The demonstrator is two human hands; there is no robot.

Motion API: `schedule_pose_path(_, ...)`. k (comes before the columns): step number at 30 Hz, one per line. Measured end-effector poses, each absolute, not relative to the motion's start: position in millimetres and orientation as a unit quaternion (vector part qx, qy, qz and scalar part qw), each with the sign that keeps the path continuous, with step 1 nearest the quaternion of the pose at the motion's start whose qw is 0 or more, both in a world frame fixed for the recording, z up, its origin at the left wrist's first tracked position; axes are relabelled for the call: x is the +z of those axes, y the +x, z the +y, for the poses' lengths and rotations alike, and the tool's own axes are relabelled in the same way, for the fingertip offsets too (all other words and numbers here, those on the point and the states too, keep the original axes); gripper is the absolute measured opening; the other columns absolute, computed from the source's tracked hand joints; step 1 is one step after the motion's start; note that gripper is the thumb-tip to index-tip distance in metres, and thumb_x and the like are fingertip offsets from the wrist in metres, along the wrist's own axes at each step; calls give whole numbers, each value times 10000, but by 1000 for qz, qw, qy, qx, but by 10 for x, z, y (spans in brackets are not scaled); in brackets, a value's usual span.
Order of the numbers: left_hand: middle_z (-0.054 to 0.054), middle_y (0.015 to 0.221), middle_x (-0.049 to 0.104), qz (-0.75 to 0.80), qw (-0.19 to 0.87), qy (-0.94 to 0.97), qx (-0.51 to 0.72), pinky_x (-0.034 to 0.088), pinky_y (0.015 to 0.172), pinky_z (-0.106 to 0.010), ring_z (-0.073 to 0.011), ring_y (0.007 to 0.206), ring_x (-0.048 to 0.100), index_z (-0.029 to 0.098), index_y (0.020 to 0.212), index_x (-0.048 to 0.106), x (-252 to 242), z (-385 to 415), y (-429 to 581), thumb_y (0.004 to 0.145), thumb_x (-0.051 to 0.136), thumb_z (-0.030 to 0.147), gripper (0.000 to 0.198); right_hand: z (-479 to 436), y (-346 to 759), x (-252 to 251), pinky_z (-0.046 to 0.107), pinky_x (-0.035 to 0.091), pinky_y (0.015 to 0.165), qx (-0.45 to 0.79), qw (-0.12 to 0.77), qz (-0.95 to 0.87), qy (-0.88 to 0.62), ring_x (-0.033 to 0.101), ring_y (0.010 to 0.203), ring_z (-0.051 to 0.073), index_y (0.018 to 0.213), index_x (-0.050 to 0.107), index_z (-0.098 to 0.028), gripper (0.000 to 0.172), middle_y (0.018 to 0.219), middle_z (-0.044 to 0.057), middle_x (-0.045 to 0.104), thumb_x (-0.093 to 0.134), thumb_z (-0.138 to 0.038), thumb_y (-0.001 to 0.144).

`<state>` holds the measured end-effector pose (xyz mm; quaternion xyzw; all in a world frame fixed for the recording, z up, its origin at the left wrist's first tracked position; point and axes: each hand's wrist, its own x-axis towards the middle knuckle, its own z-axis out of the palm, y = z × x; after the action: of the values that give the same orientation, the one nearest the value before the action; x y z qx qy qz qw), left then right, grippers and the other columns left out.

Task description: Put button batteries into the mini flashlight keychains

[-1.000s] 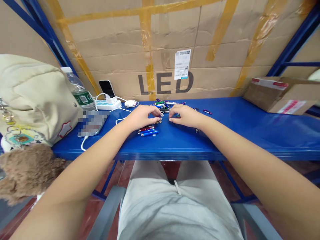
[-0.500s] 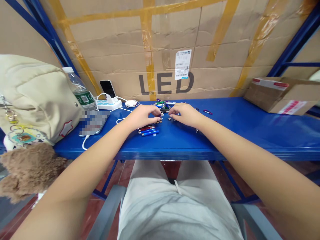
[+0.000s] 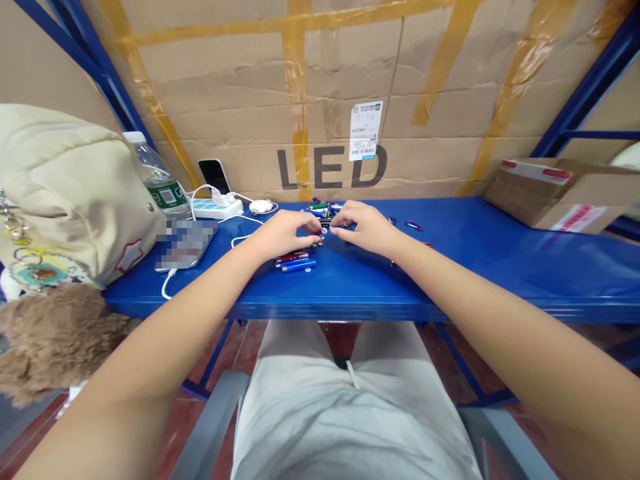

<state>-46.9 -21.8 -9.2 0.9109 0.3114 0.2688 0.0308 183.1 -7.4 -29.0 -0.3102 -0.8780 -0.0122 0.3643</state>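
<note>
My left hand (image 3: 287, 233) is closed, pinching a small purple tube whose pale round end (image 3: 324, 231) faces my right hand. My right hand (image 3: 364, 227) is closed too, its thumb and forefinger together close to that end; a small coin-like disc seems to be between them, mostly hidden. Several coin-like discs (image 3: 320, 243) lie on the blue table under my left fingertips. Nearer me, side by side, are a dark red tube (image 3: 292, 257) and blue tubes (image 3: 299, 266). Behind my hands spreads a pile of small coloured tubes and clips (image 3: 320, 208).
A purple carabiner (image 3: 413, 225) lies to the right on the blue table (image 3: 465, 267). An open cardboard box (image 3: 555, 193) stands farther right. On the left are a beige bag (image 3: 75, 193), a water bottle (image 3: 163, 183), a phone (image 3: 187, 245) and a power strip (image 3: 215, 209) with white cables.
My right hand has moved left, towards the tube in my left hand. The disc that lay under its fingertips no longer shows on the table. My left hand stays nearly still.
</note>
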Motion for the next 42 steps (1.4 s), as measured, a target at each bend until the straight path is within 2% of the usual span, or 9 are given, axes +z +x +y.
schedule_pose_path(4, -7, 873, 747, 312, 15, 907, 282, 505, 781, -247, -140, 795, 675, 182, 913, 699, -94, -214, -470, 810, 670, 244, 124, -164, 1775, -234, 319, 463, 721, -7, 421, -873, -245, 573, 771, 181, 877, 713, -199, 105, 776, 30, 585, 629, -257, 850)
schedule_pose_path(12, -8, 906, 755, 309, 24, 909, 278, 503, 792, -256, -150, 825, 683, 190, 954, 704, -86, -220, -472, 816, 656, 267, 165, -147, 1773, -246, 331, 451, 737, 12, 410, -884, -227, 560, 784, 189, 913, 726, -216, 123, 767, 25, 584, 647, -277, 841)
schedule_pose_path(17, -15, 882, 750, 321, 15, 902, 289, 511, 788, -270, -158, 813, 685, 181, 929, 695, -92, -195, -483, 814, 649, 286, 163, -178, 1747, -250, 317, 451, 728, 34, 401, -869, -289, 578, 773, 188, 1029, 673, -192, 224, 809, 35, 635, 641, -305, 839)
schedule_pose_path(19, -19, 892, 749, 333, 11, 895, 296, 518, 797, -280, -166, 828, 688, 179, 939, 689, -88, -185, -490, 815, 639, 287, 171, -177, 1735, -268, 313, 457, 717, 47, 388, -865, -316, 588, 772, 186, 1024, 655, -177, 214, 861, 53, 660, 616, -295, 849)
schedule_pose_path(22, -26, 914, 749, 356, -2, 880, 314, 526, 816, -293, -176, 865, 690, 181, 944, 683, -73, -185, -502, 815, 630, 279, 171, -152, 1732, -306, 344, 461, 798, 27, 328, -895, -302, 600, 851, 204, 951, 689, -181, 148, 919, 72, 676, 590, -235, 856)
schedule_pose_path(24, -31, 923, 750, 365, -6, 874, 321, 529, 825, -294, -179, 883, 691, 179, 944, 682, -61, -192, -509, 816, 631, 282, 172, -134, 1738, -329, 368, 450, 847, 3, 278, -918, -284, 597, 904, 219, 966, 728, -196, 177, 936, 80, 676, 585, -221, 865)
schedule_pose_path(28, -35, 921, 750, 364, -4, 875, 319, 530, 828, -298, -180, 878, 690, 176, 940, 685, -54, -204, -512, 820, 636, 302, 180, -133, 1752, -339, 369, 446, 842, -21, 223, -936, -273, 593, 938, 226, 1066, 746, -237, 255, 959, 86, 665, 566, -224, 887)
schedule_pose_path(34, -35, 908, 746, 359, -7, 881, 309, 531, 820, -292, -171, 856, 685, 172, 934, 686, -71, -196, -513, 822, 643, 302, 176, -165, 1754, -299, 329, 440, 787, -15, 228, -920, -319, 595, 868, 206, 971, 737, -170, 186, 933, 85, 670, 636, -265, 847)
schedule_pose_path(42, -26, 909, 745, 351, 12, 887, 300, 532, 832, -300, -168, 855, 690, 189, 935, 687, -80, -189, -520, 813, 655, 288, 160, -124, 1781, -314, 294, 424, 723, 1, 203, -915, -347, 589, 793, 175, 890, 753, -196, 142, 873, 60, 666, 654, -282, 835)
